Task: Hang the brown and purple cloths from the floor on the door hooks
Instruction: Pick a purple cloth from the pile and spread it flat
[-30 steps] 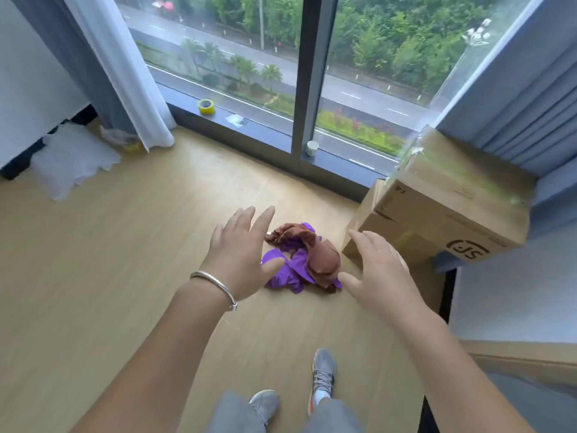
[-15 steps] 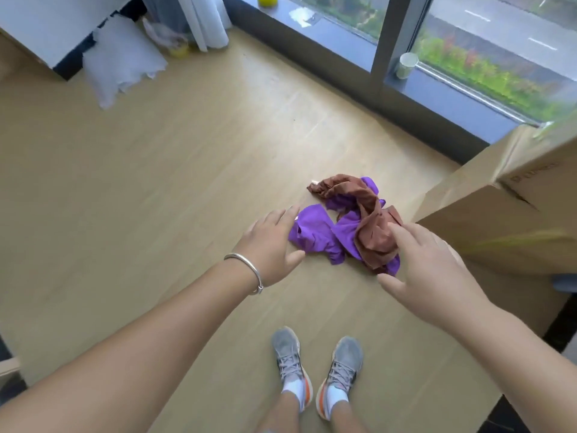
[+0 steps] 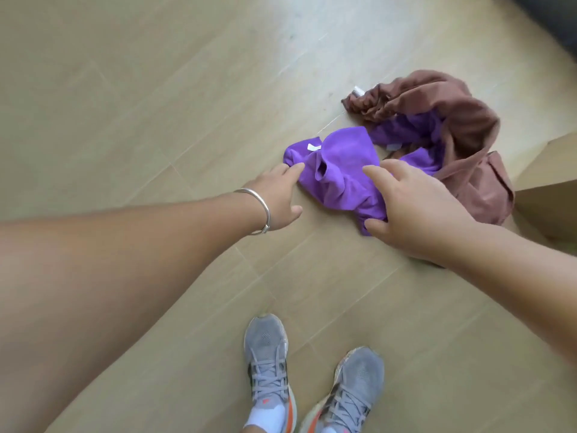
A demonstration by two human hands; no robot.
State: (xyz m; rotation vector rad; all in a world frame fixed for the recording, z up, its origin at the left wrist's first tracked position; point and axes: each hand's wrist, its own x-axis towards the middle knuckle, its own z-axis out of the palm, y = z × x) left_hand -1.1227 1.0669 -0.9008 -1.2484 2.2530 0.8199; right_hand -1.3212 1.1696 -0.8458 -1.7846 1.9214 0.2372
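Purple cloth [image 3: 340, 170]: crumpled on the floor [image 3: 156, 104], just ahead of the person's shoes [image 3: 312, 376]; part of it runs under and through the brown cloth.
Brown cloth [image 3: 462, 135]: a bunched arc draped over the far and right side of the purple one, its right end close beside a cardboard box [image 3: 549, 189] at the frame's right edge.
Left hand [image 3: 278, 195]: released, fingers straight, fingertips touching the near-left edge of the purple cloth; a silver bangle [image 3: 259, 207] sits on the wrist.
Right hand [image 3: 412, 201]: spread over the right part of the purple cloth with fingers loosely bent and thumb at the cloth's near edge; it rests on the fabric but has not closed round it.
Door hooks: not in view.
Stage: judged as the very start of the pickup, with neither cloth lifted.
Risk: the two cloths are tangled, so pulling the purple one alone would likely drag the brown one along, or leave it to slip off and drop back to the floor.
Risk: a pinch on a single loose fold could let the rest trail and catch under the shoes.
Change: half a second ago both hands hovered short of the pile; now they have reached it, and the view has tipped further down, losing the window and most of the box.
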